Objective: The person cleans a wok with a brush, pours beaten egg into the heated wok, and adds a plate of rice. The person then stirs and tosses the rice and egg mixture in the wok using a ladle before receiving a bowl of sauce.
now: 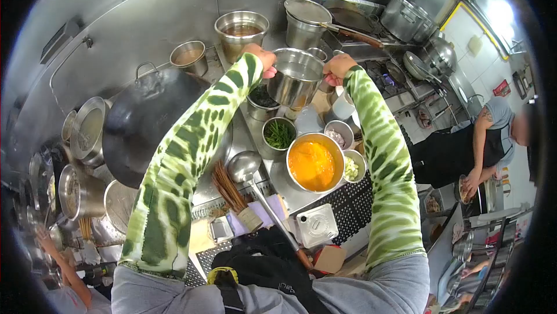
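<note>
Between my two hands a steel pot point(290, 91) with clear liquid in it is held up over the counter. My left hand point(264, 60) is closed on its left rim, and my right hand point(340, 69) is closed on its right side. Below the pot stands a bowl of beaten egg point(314, 163), bright orange. Around that bowl are a container of chopped greens point(279, 133), a cup of pale pink pieces point(337, 135) and a cup of light green chopped pieces point(352, 167). A container of dark contents point(262, 98) is partly hidden by the pot.
A large black wok point(148, 120) fills the left side, with a ladle point(244, 166) and a bamboo brush point(230, 192) nearby. Behind stand a pot of brown liquid point(242, 28) and a strainer point(307, 11). A burner point(387, 79) is lit at right; a co-worker point(464, 149) stands beyond.
</note>
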Available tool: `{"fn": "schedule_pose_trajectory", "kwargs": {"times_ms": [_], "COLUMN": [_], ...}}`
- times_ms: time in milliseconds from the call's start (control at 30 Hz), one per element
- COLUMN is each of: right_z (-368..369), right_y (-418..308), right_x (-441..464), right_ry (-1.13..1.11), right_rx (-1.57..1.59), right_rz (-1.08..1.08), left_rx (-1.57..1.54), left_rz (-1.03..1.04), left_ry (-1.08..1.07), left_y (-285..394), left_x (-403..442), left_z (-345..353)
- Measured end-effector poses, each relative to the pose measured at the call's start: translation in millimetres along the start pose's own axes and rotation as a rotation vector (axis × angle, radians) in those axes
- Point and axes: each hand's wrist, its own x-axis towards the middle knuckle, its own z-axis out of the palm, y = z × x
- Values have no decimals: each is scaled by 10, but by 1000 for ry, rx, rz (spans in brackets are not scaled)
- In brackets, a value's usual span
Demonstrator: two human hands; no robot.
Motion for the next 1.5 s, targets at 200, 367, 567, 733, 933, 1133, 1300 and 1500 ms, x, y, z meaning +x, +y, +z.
{"fn": "schedule_pose_trajectory", "kwargs": {"times_ms": [200,367,567,733,933,1133,1300,1500], "right_z": [-271,-425,-462,-312,-204,-97,-80,17], "right_y": [-103,-112,-214,-47,211,350,312,249], "right_x": [744,1648,2311,2769,3319,3547,3619,3467], "right_ry": [10,138,125,195,120,160,166,166], "right_rx": [-163,-50,-151,1,-195,100,135,-268], "right_rz": [-199,-189,-223,-233,-265,-223,-201,-302], "left_rx": [-50,52,-156,-273,439,490,-273,-415], "left_rz": [-21,66,24,9,643,844,226,235], "left_ry": [77,93,201,201,124,184,166,265], "left_y": [76,67,8,-141,-1125,-1293,-820,-788], "left_x": [752,1544,2175,2413,3448,3592,3056,2976], "left_z": [172,305,423,471,349,327,463,580]}}
